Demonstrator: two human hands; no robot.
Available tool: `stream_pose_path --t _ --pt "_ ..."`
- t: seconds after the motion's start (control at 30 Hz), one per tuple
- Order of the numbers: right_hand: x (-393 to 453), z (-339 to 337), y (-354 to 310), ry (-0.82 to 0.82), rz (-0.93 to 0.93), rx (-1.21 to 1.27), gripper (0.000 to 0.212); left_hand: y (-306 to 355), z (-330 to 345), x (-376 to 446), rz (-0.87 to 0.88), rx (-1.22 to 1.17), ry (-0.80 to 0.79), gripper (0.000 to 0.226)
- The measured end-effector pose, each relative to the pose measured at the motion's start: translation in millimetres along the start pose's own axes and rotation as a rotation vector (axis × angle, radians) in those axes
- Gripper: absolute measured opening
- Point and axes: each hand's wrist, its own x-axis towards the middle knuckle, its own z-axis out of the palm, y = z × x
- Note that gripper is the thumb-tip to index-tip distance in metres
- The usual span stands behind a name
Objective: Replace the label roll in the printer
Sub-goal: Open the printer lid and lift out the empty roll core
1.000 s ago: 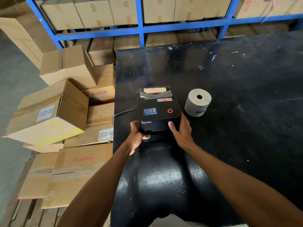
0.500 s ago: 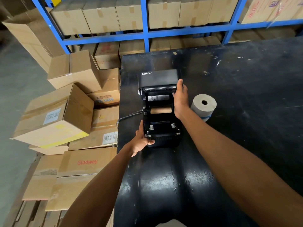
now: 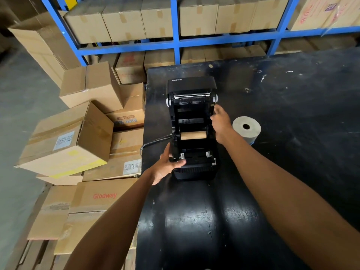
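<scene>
While lid-up: one printer (image 3: 191, 133) (two rolls (image 3: 246, 129)), two hands (image 3: 165, 166).

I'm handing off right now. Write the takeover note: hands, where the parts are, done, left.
Left hand: gripping the printer at its front left corner, steadying it.
Right hand: empty, open, at the printer's right side wall.
Lid: swung fully open toward the back.
Empty cardboard core: in the roll holder.
New label roll: standing on end on the black table, just right of the printer, untouched.
Done: lid opened.
Left: pull the core, seat the new roll, feed, close the lid.
</scene>
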Motion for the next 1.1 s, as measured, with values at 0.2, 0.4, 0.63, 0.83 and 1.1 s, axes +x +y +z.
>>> stream_pose_path --t 0.2,0.4,0.63,0.83,1.1 --pt "-2 -21 46 -0.04 -0.052 -0.522 0.037 37 -8 30 0.206 0.188 0.366 0.042" --pt "-1 -24 69 -0.052 -0.222 -0.808 0.035 48 -10 53 0.288 0.584 0.376 0.047" --pt "4 -20 75 0.033 -0.34 -0.923 0.028 51 -14 59 0.281 0.588 0.433 0.039" --pt "5 -16 60 0.096 -0.394 -0.926 0.02 53 -9 54 0.226 0.46 0.432 0.038" --pt "-10 -19 73 -0.078 -0.373 -0.881 0.035 60 -1 44 0.299 0.683 0.442 0.028"
